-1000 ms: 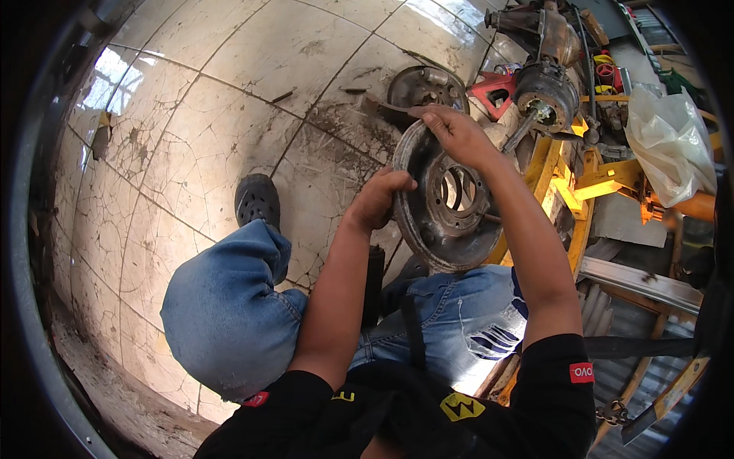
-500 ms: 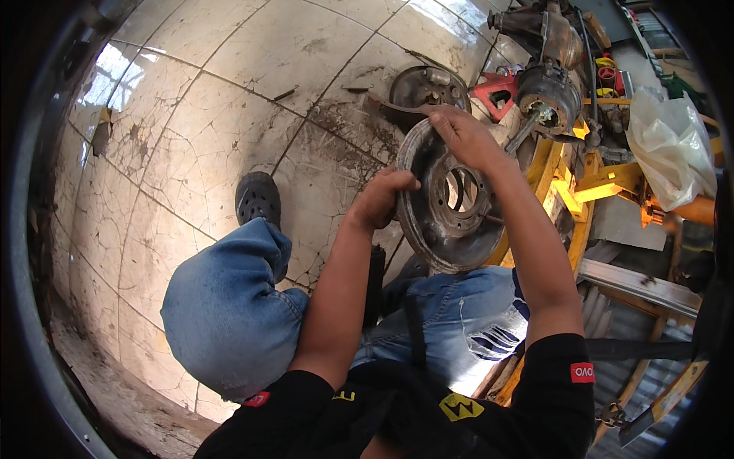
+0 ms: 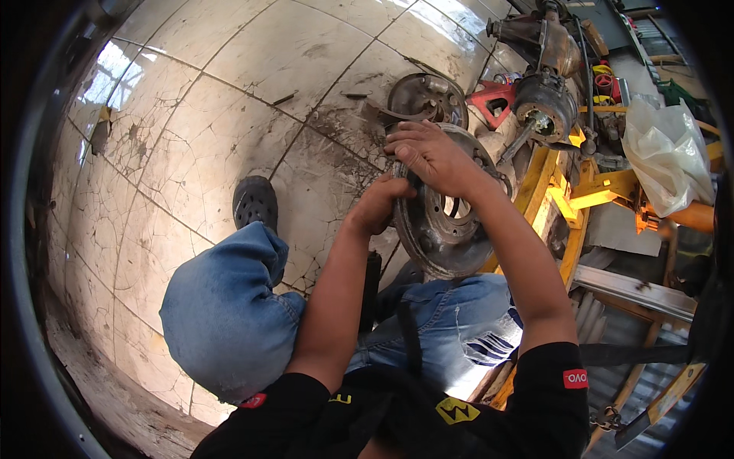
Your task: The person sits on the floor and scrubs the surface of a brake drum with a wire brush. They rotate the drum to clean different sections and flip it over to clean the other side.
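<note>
A round, dark metal brake backing plate point(image 3: 442, 246), with a large centre hole and smaller holes around it, stands tilted in front of my right knee. My left hand point(image 3: 378, 203) is closed on its left rim, the thumb over the face and the other fingers hidden behind. Across the upper left rim lies my right hand point(image 3: 432, 157), its fingers stretched out to the left just above my left thumb. Part of the plate's face is covered by that hand and forearm. Just beyond, on the floor, rests a similar backing plate point(image 3: 440, 90) with a curved brake shoe point(image 3: 380, 115) beside it.
A greasy axle housing point(image 3: 547, 107) stands at the far right near a red jack stand point(image 3: 493, 103). Yellow metal framing point(image 3: 604, 190) and a clear plastic bag point(image 3: 669, 157) are on the right. Cracked, stained tiles point(image 3: 183, 145) cover the floor to the left.
My right hand has slid left and down along the rim, from gripping its top edge to lying across it near my left hand. The plate has shifted slightly; my left hand keeps its hold.
</note>
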Tool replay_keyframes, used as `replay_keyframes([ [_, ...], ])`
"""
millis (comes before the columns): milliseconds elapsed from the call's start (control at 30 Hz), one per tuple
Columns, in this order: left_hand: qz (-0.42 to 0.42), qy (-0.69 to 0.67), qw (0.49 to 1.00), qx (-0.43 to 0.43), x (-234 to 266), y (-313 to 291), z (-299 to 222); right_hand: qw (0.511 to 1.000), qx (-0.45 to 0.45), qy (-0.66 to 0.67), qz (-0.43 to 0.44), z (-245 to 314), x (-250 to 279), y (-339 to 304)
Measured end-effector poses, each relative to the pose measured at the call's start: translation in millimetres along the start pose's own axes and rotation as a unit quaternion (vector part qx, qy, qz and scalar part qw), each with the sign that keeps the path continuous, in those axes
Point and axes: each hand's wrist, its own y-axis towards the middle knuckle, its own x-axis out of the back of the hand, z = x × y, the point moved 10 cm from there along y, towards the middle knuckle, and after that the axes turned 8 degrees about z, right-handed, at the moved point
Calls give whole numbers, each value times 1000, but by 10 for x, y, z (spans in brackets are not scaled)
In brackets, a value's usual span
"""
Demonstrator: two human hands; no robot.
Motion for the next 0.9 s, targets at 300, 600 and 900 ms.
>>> replay_keyframes([
  [300,-4,-4,1000,-1,-79,-27,-58,1000,3,6,-11,-71,-16,-55],
  [600,6,-15,1000,2,-87,-8,-20,990,-89,99,-41,-280,103,-142],
  [900,11,-18,1000,5,-94,-4,-44,989,-71,103,-75,-269,151,-133],
])
